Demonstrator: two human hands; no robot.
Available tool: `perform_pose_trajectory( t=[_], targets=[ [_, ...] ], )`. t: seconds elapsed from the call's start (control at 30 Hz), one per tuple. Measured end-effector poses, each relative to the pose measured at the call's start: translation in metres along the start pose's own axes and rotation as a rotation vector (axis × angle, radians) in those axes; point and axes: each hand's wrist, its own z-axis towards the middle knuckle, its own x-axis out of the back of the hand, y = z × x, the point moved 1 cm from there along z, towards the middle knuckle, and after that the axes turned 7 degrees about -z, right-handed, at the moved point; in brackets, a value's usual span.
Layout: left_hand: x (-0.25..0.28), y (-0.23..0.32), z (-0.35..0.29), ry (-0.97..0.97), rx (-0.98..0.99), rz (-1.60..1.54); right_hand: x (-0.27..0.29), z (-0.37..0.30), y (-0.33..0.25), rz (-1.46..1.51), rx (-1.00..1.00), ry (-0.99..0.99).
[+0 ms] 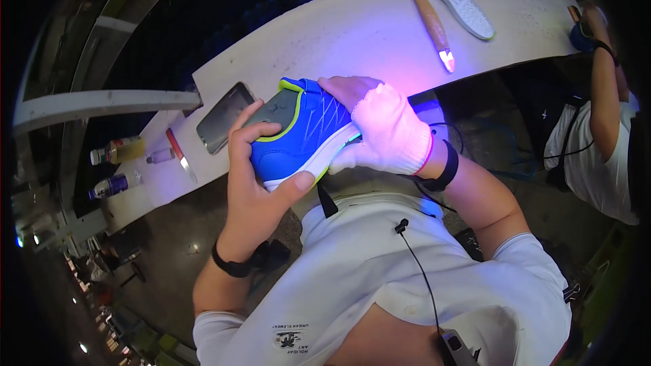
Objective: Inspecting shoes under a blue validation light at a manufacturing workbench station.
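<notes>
A blue shoe (298, 132) with lime-green collar trim and a white sole is held up in front of my chest, over the near edge of the white table. My left hand (261, 169) wraps round its heel, with fingers at the collar and the thumb against the sole. Around the toe end my right hand (383, 125), in a white glove with bare fingertips, grips the shoe; the thumb lies along the sole side. Pinkish-purple light falls on the glove. The right hand covers most of the toe.
On the white table (352, 20) lie a wooden-handled tool (432, 24) and a loose white shoe sole (456, 3). To the left are a phone (226, 116), a red-handled knife (178, 149) and several small bottles (122, 151). A metal bar (102, 102) juts in. Another person (593, 135) works at far right.
</notes>
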Motion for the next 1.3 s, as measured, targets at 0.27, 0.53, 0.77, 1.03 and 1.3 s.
perform_pose_trajectory(
  t=[0.27, 0.53, 0.77, 1.03, 1.3],
  targets=[
    [-0.007, -0.022, -0.018, 0.231, -0.077, -0.029, 0.004, 0.005, 0.001, -0.132, 0.184, -0.007],
    [-0.030, 0.020, -0.017, 0.014, -0.540, -0.001, 0.009, -0.037, 0.070, -0.170, 0.053, 0.300],
    [-0.041, 0.016, -0.015, -0.004, -0.502, -0.197, 0.311, 0.093, 0.004, -0.861, 0.353, 0.814],
    [-0.041, -0.007, -0.039, 0.172, -0.292, -0.182, 0.448, 0.290, -0.043, -1.626, 0.262, 1.244],
    [-0.033, -0.029, -0.025, 0.268, -0.078, -0.224, 0.350, 0.273, 0.030, -1.103, -0.124, 0.328]
  ],
)
